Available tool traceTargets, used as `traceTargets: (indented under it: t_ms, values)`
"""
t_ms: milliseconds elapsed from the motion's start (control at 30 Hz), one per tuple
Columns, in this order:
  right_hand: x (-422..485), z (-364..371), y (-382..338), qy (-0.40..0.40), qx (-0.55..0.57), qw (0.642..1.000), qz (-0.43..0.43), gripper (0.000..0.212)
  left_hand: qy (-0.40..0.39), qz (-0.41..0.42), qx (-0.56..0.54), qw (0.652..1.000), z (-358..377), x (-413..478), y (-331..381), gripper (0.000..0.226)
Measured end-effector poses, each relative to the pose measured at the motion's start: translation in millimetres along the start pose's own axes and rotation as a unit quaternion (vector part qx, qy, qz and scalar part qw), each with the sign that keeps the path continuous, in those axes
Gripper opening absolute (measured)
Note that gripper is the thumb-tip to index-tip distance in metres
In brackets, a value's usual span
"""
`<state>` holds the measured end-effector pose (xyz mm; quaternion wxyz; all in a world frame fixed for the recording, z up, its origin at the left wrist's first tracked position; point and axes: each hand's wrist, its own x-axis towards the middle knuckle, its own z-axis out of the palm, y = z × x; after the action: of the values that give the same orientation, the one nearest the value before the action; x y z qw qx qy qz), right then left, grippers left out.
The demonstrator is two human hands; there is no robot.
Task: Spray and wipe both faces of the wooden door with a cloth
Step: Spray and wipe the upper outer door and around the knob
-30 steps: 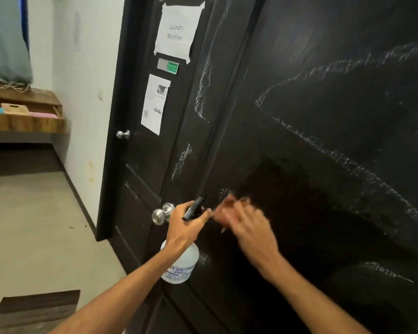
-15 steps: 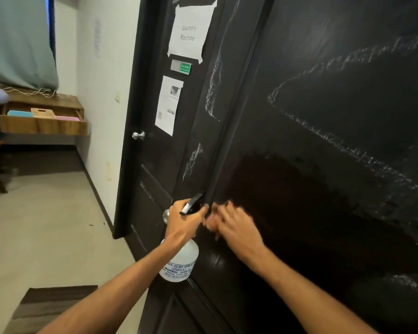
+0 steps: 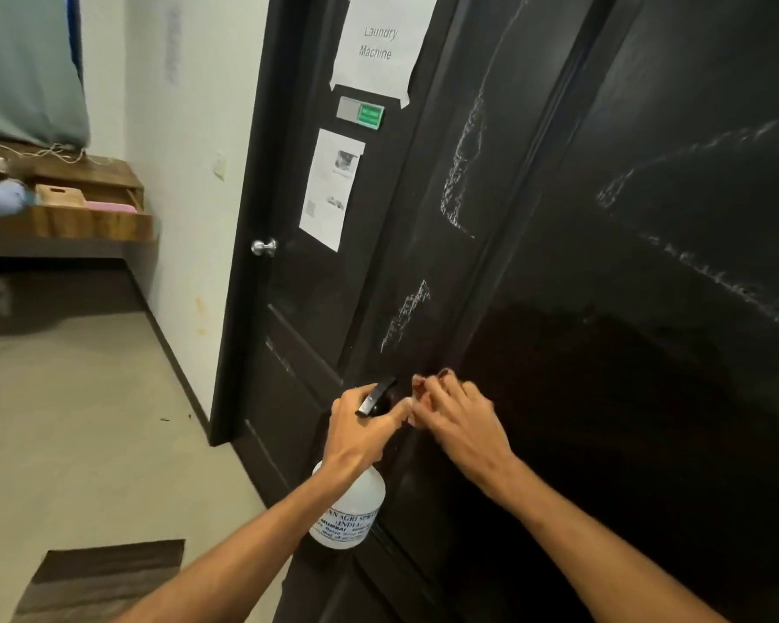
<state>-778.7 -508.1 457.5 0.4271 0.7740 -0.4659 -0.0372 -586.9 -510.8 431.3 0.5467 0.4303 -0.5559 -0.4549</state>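
Note:
The dark wooden door [image 3: 626, 308] fills the right side, marked with whitish smears above a darker, wet-looking patch. My right hand [image 3: 459, 424] presses a small reddish cloth [image 3: 423, 386] against the door near its left edge; its fingers are bunched over the cloth, which is mostly hidden. My left hand [image 3: 360, 429] grips the black trigger head of a clear spray bottle [image 3: 351, 510] with a white label, hanging just left of the door edge. The two hands almost touch.
Behind stands a second dark door [image 3: 315, 299] with a silver knob [image 3: 264, 247] and taped papers [image 3: 376, 42]. A wooden shelf [image 3: 86, 218] juts from the left wall. A dark mat [image 3: 104, 577] lies on the grey floor.
My right hand has slid the cloth leftward across the door toward its edge, ending beside my left hand. The bottle stays in my left hand.

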Motion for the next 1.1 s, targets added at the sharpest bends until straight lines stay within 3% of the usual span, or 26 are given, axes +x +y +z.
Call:
traceTargets:
  t_ms: [67,167,267,333,433,500,600,667,733,867,967,1033,1100]
  values:
    - [22,-1,7,0.007,0.004,1.0,0.002,0.044,-0.002,-0.004,-0.008,1.0,-13,14,2,0.029]
    - [84,-44,49,0.106,0.003,0.985,0.133,0.05,0.01,0.008,-0.025,1.0,-30,38,12,0.037]
    - [117,-54,57,0.138,-0.009,0.962,0.235,0.065,-0.012,0.037,-0.012,0.999,-40,51,10,0.039]
    - [117,-26,25,0.122,-0.01,0.976,0.179,0.066,-0.017,0.039,-0.016,0.999,-48,64,4,0.034]
    - [92,14,-24,0.027,0.004,0.999,0.037,0.06,-0.018,0.036,-0.035,0.999,-59,81,-2,0.019]
    - [93,12,-23,-0.027,0.028,0.999,0.016,0.056,-0.027,0.045,-0.036,0.998,-63,89,-4,0.017]
    - [133,-23,26,0.06,-0.006,0.994,0.09,0.036,-0.027,0.057,-0.027,0.998,-67,104,0,0.024]
    - [159,-48,63,0.118,-0.05,0.974,0.186,0.049,-0.018,0.055,-0.027,0.998,-68,110,2,0.026]
    - [167,-47,58,0.122,-0.047,0.964,0.232,0.061,-0.019,0.043,-0.024,0.999,-66,109,-6,0.025]
    - [101,32,-41,-0.009,0.0,0.999,0.046,0.053,-0.033,0.021,-0.045,0.998,-62,96,-19,0.019]
    - [73,28,-52,-0.092,0.059,0.993,0.037,0.047,-0.056,0.019,-0.045,0.997,-63,96,-13,0.023]
    - [92,-6,-20,-0.012,0.042,0.996,0.075,0.036,-0.057,0.034,-0.038,0.997,-63,99,-7,0.023]
    - [113,-52,30,0.085,-0.028,0.981,0.171,0.043,-0.048,0.026,-0.037,0.998,-61,100,-9,0.021]
